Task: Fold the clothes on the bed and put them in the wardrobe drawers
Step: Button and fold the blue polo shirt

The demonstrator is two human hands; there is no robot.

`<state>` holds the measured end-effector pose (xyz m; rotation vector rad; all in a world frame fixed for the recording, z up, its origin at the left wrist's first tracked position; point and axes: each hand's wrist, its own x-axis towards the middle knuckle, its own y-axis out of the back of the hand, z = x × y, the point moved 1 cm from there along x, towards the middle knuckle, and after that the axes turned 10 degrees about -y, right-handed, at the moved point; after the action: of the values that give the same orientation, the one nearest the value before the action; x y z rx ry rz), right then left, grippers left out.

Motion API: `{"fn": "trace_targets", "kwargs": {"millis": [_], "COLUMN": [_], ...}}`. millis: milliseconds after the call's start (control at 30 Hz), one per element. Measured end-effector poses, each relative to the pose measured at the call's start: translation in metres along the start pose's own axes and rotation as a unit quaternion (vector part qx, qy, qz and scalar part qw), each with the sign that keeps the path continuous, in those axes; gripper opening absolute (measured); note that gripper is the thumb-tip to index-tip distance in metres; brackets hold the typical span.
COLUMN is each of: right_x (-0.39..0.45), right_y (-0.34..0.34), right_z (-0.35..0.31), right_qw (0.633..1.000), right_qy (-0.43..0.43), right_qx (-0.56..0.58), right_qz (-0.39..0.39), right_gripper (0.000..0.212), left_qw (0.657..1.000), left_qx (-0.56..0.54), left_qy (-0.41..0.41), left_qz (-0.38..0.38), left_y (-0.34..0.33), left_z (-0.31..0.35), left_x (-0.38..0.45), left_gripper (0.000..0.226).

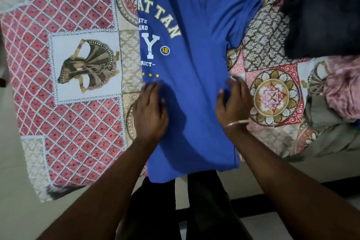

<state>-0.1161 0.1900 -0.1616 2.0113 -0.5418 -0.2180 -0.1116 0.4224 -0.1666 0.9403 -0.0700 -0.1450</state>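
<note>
- The blue T-shirt (196, 64) was laid on the bed (78, 122), partly folded.
- The left hand (150, 111) was pressed flat on it, fingers straight.
- Its right edge was gripped by the right hand (232, 101).

T-shirt (194, 64) on bedspread (78, 15), hanging over near edge; clothes pile (321, 25) right of it.

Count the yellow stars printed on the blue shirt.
3 show, in a row on the blue shirt under the lettering, just above the left hand. The shirt's left side is folded under, so more may be hidden.
</note>
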Motion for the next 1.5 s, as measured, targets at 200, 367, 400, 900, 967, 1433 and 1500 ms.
{"fn": "trace_targets", "kwargs": {"millis": [200,367,400,900,967,1433,1500], "right_x": [0.104,0.124,0.127,0.301,0.308,0.316,0.315], "right_y": [-0.040,-0.043,-0.043,-0.082,-0.083,-0.071,-0.071], "right_z": [-0.034,-0.008,-0.009,-0.044,-0.036,-0.005,-0.001], "right_qw": [0.961,0.944,0.954,0.974,0.971,0.953,0.956], "right_qy": [0.118,0.118,0.120,0.192,0.199,0.285,0.266], "right_qx": [-0.174,-0.238,-0.211,-0.108,-0.129,-0.086,-0.114], "right_qz": [-0.181,-0.196,-0.178,-0.056,-0.040,-0.056,-0.037], "right_gripper": [0.064,0.075,0.073,0.031,0.022,0.023,0.015], "left_qw": [0.991,0.986,0.986,0.981,0.979,0.922,0.916], "left_qx": [0.099,0.126,0.127,0.190,0.205,0.337,0.330], "left_qy": [0.025,0.101,0.106,-0.002,-0.001,-0.161,-0.196], "left_qz": [-0.088,-0.044,-0.032,0.029,-0.009,-0.104,-0.117], "left_y": [-0.038,-0.039,-0.037,0.002,0.006,0.049,0.053], "left_z": [-0.007,-0.013,-0.011,0.006,-0.005,-0.028,-0.028], "left_x": [0.083,0.074,0.077,0.315,0.332,0.386,0.392], "left_gripper": [0.058,0.068,0.068,0.050,0.052,0.040,0.034]}}
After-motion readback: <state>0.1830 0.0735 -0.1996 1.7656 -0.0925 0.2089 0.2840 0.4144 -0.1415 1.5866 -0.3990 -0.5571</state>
